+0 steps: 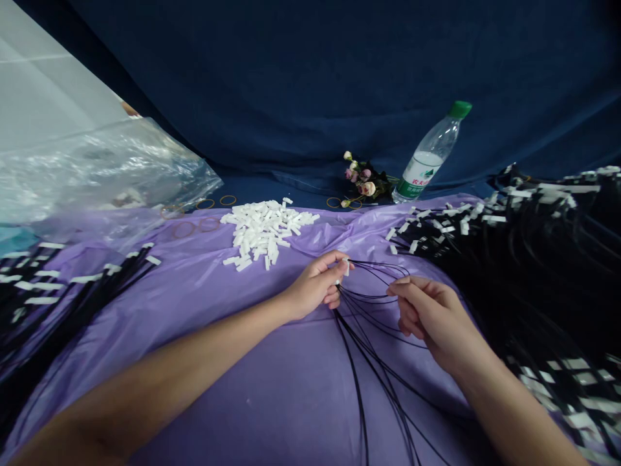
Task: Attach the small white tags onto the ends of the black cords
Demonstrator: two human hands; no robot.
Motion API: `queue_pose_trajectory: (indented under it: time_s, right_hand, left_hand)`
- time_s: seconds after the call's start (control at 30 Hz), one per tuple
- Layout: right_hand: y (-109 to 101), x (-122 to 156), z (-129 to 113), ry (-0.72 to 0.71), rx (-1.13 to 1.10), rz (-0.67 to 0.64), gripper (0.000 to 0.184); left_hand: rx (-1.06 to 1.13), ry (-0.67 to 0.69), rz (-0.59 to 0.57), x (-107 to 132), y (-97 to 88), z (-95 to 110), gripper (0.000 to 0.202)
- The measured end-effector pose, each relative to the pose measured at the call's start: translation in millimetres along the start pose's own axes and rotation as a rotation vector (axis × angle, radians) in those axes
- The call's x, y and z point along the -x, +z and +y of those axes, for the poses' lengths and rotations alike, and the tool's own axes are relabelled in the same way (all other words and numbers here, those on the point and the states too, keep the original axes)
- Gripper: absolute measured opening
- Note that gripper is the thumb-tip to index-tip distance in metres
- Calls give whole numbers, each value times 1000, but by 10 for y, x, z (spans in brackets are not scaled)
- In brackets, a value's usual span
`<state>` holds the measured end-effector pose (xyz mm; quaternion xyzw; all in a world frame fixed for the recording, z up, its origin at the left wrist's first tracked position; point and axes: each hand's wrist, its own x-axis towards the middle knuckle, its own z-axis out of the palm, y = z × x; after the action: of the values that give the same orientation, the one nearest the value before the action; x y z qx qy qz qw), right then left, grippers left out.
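In the middle of the head view, my left hand (317, 285) is closed, pinching a small white connector (346, 266) between thumb and forefinger. Several thin black wires (371, 369) run out of that hand, some curving right and others hanging toward the front. Close by on the right, my right hand (427, 307) is closed too, its thumb and forefinger pressed together on one black wire. The exact grip at its fingertips is too small to make out fully. Just beyond my left hand lies a loose pile of white connectors (264, 226) on the purple cloth (233, 369).
Bundles of black wires with white ends lie at the left (97, 298) and right (509, 272). At the back, a water bottle (427, 155) leans beside artificial flowers (361, 178). Yellowish rubber bands (228, 200) and a clear plastic bag (107, 175) lie behind left.
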<state>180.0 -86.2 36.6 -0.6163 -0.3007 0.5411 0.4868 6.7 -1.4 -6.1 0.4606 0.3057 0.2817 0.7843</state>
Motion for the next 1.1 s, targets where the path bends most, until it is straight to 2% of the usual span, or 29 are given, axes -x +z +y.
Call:
queue_pose_trajectory:
  time_s: [0.17,0.23,0.3,0.37,0.53,0.63,0.83,1.1]
  right_hand:
    - [-41,-26,5,107,-23,-72,21]
    - [-51,-39,25,95,15,-80,21]
    - [-53,-39,51,18,101,-69,23]
    - [-49,-26,80,-147,255,-25,24]
    - [-23,-10,160,-809,728,164,15]
    - [-14,-42,194,-1023,878,185,11]
    - [-12,-85,211,-1108,981,177,8]
    - [15,-80,214,-1049,997,200,11]
  left_hand:
    - [-46,33,32,4,7,-42,27]
    - [-70,47,40,4,5,-59,27]
    - [-86,50,40,5,3,-67,26]
    - [-92,43,37,6,2,-64,27]
    - [-99,4,-27,21,1,-33,26]
    - [-104,-18,-84,30,3,-22,24]
    - [-94,-45,-118,25,4,-12,22]
    - [-97,-40,-139,16,-2,-11,22]
